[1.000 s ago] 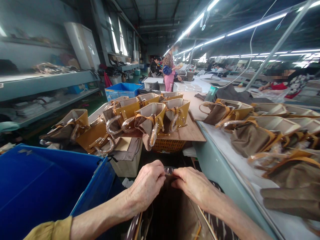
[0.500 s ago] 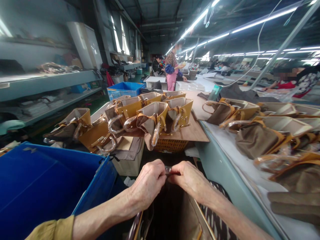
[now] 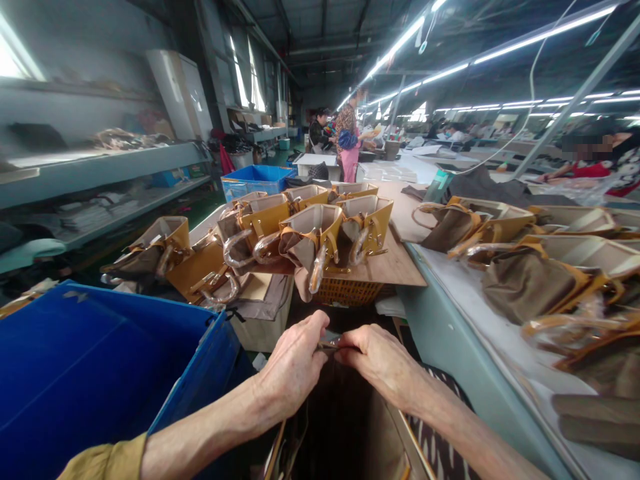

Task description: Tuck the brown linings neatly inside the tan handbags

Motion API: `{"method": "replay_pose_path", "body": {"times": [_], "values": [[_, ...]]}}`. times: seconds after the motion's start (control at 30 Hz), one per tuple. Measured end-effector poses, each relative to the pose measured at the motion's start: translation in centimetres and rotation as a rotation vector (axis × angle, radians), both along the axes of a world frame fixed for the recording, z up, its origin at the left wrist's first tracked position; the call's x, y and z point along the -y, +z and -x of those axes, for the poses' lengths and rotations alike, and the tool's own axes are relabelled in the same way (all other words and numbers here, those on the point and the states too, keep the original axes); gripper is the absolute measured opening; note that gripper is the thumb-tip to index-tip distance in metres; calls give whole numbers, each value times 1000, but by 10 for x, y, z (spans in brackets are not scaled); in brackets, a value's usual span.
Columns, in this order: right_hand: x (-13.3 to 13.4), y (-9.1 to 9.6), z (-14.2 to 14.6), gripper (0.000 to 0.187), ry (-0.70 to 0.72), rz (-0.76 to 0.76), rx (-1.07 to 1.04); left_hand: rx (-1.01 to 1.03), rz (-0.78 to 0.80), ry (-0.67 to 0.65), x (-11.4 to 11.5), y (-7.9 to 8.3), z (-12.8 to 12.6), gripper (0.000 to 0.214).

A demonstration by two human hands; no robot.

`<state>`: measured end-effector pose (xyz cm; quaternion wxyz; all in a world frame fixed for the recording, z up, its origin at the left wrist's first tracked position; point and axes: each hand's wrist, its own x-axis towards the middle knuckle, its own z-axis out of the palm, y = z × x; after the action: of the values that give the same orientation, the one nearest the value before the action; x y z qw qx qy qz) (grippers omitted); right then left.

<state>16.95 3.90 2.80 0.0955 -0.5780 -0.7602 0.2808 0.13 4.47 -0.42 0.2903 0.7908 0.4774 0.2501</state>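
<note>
Hands at the far rim (image 3: 330, 345)

On my feed, the fingers (image 3: 353, 340) of the right hand (image 3: 383, 363) pinch the rim; those of the left hand (image 3: 293, 363) flank it, though I can't tell whether they grip. The lined bag (image 3: 360, 420) gapes just below, its long axis running toward me, neither hand clearly nearer. It sits between a blue bin (image 3: 213, 357) and the left edge of the table (image 3: 463, 303).

The near bag (image 3: 383, 427) is brown inside. Cloth (image 3: 436, 440) on its right is dark with white streaks. The near left bin (image 3: 125, 353) is blue. Far bags (image 3: 315, 230) are yellow and brown.
</note>
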Motion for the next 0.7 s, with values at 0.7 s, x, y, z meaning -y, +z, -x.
{"method": "replay_pose_path", "body": {"times": [0.7], "values": [[-6,3,13,20,40,7,108,4,275,136,-13,7,7,15]]}}
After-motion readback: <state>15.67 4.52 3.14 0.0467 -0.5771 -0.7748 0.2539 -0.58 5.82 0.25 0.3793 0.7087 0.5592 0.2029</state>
